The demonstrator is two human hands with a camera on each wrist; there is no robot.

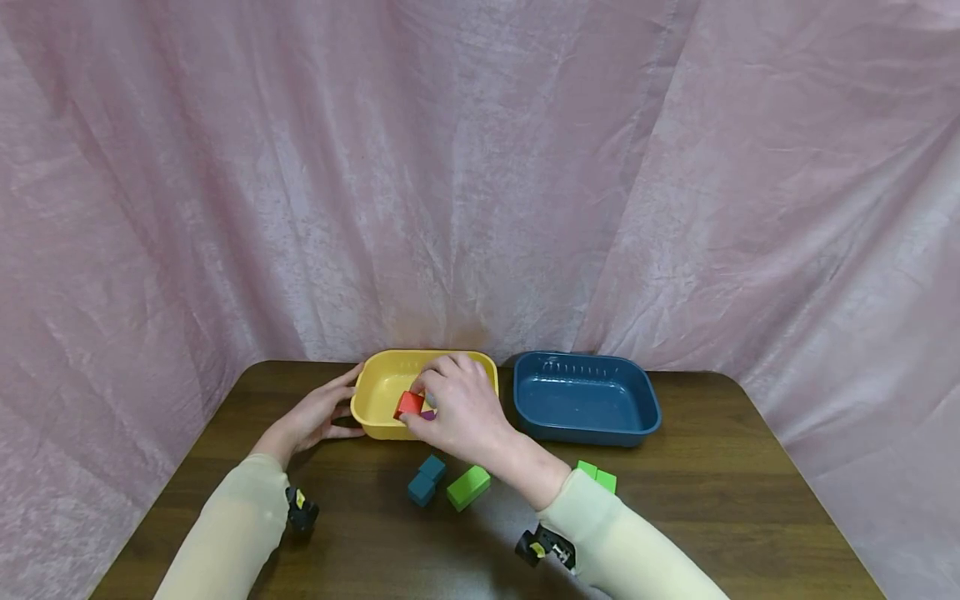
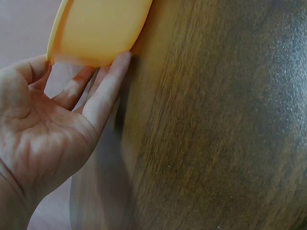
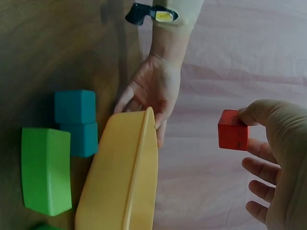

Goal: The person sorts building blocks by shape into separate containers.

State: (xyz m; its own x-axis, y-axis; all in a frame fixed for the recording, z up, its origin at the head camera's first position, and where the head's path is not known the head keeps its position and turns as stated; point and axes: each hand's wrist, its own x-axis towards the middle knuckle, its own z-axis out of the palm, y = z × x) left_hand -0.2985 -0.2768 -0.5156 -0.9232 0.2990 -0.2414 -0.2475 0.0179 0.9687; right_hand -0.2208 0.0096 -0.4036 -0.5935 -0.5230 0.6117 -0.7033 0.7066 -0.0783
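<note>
Pink curtain (image 1: pixel 465 183) at the far side, brown wooden table (image 1: pixel 697 517) in front of you. Blue tray (image 1: pixel 581 404) far right, its floor in full view. Yellow tray (image 1: pixel 382 392) beside it, left, a narrow gap between; its left part shows bare floor, your right hand (image 1: pixel 468 408) covers much of the rest, so you can't tell all that's in there. Your right sleeve (image 1: pixel 630 546) crosses the table at the near right and blocks the view of what's under it. Your left hand (image 1: pixel 318 412) has its fingers spread, fairly straight, touching the yellow tray's left end, thumb at the rim. Your right hand pinches the red cube between thumb and forefinger, other fingers loose. Green block (image 1: pixel 468 488) lies near the yellow tray, on your side, just left of your right forearm. Two teal cubes (image 1: pixel 422 489) touch each other just left of it. Two light green pieces (image 1: pixel 606 481) sit right of the forearm, partly hidden by the sleeve. Red cube (image 1: pixel 409 405) is held above the yellow tray, clear of its rim. Purple piece (image 1: pixel 428 415) peeks out by your fingers, mostly covered, exact place unclear.
</note>
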